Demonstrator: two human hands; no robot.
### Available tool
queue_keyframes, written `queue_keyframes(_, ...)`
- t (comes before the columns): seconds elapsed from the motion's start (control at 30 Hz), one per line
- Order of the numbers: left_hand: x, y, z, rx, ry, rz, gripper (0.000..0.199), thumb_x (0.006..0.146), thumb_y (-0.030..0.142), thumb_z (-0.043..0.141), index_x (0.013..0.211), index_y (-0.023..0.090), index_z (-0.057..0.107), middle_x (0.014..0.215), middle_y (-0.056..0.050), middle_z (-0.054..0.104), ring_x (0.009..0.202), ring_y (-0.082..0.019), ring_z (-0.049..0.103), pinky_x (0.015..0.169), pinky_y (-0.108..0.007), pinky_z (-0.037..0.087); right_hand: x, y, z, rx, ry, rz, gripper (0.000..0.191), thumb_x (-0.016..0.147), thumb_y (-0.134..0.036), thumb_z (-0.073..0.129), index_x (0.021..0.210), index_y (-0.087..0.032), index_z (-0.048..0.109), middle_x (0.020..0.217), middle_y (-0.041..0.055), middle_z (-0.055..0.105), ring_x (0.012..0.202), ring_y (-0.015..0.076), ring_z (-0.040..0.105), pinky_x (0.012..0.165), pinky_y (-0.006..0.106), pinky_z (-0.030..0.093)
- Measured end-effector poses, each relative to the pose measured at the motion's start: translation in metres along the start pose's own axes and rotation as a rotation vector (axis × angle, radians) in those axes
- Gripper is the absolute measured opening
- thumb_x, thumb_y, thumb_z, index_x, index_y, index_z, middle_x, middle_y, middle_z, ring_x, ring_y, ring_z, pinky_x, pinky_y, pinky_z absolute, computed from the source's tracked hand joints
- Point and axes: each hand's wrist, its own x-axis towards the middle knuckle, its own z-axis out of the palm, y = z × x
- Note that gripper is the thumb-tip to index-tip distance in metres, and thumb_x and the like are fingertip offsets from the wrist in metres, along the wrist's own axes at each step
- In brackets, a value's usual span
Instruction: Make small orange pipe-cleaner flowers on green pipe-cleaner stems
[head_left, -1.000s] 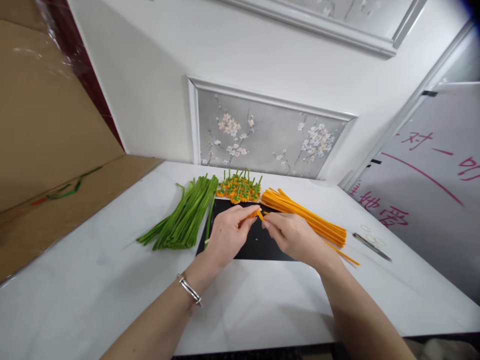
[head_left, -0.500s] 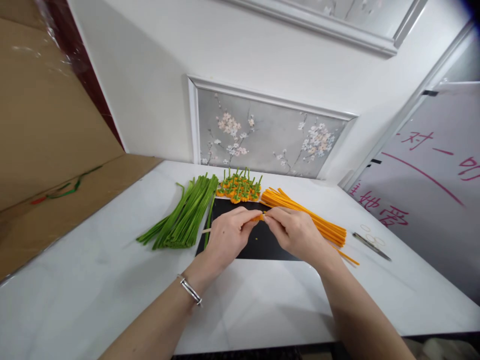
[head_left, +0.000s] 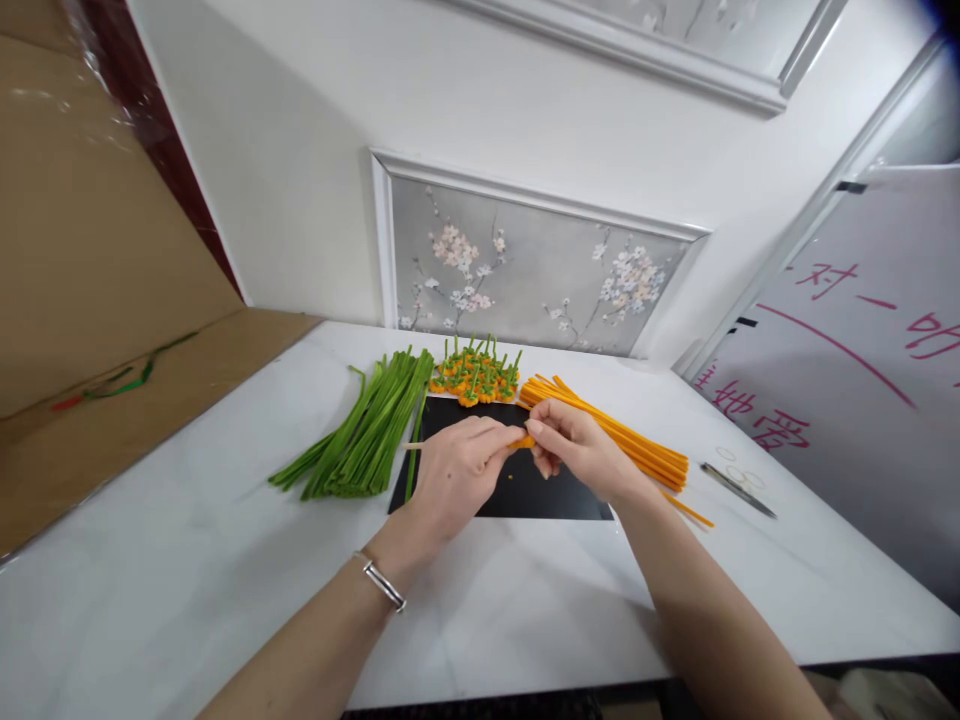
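Above the black mat (head_left: 544,503), my left hand (head_left: 457,465) is closed on an orange pipe cleaner (head_left: 523,442) that looks coiled. A pale thin stick (head_left: 411,446) pokes out behind that hand on the left; its middle is hidden by the fingers. My right hand (head_left: 581,450) pinches the right end of the orange piece with thumb and forefinger, its other fingers curled below. Just beyond the mat sit several small orange pumpkin-like pieces (head_left: 480,382) with green stems.
Green pipe cleaners (head_left: 367,430) lie in a bundle left of the mat. An orange bundle (head_left: 637,440) lies on the right, partly behind my right hand. Farther right are a slim dark metal tool (head_left: 739,490) and several pale loops (head_left: 746,478). A framed floral panel (head_left: 525,265) stands behind the table.
My right hand has turned, and its lower fingers now show curled beneath the thumb. My left hand keeps its hold on the orange piece. The view has shifted slightly.
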Motion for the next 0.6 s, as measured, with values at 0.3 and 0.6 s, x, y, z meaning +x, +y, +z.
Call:
queue_keyframes(0.3, 0.001, 0.003, -0.0006, 0.011, 0.066, 0.061, 0.017, 0.089, 0.01, 0.056, 0.095, 0.017, 0.07, 0.087, -0.004, 0.073, 0.077, -0.015, 0.065, 0.07, -0.026, 0.052, 0.0053, 0.0061, 0.0027, 0.589, -0.067, 0.217, 0.019, 0.079, -0.027, 0.067, 0.082, -0.02, 0.05, 0.055, -0.007, 0.05, 0.041, 0.0044, 0.04, 0.043, 0.016, 0.027)
queue_keyframes(0.6, -0.0024, 0.0016, 0.0024, -0.144, 0.013, -0.047, 0.03, 0.092, 0.013, 0.052, 0.11, 0.025, 0.071, 0.088, -0.003, 0.07, 0.077, -0.013, 0.062, 0.066, -0.023, 0.049, 0.0067, 0.0053, 0.0075, 0.883, -0.102, 0.324, 0.018, 0.07, -0.015, 0.065, 0.083, -0.018, 0.052, 0.051, -0.0104, 0.039, 0.039, 0.0018, 0.027, 0.041, 0.013, 0.023)
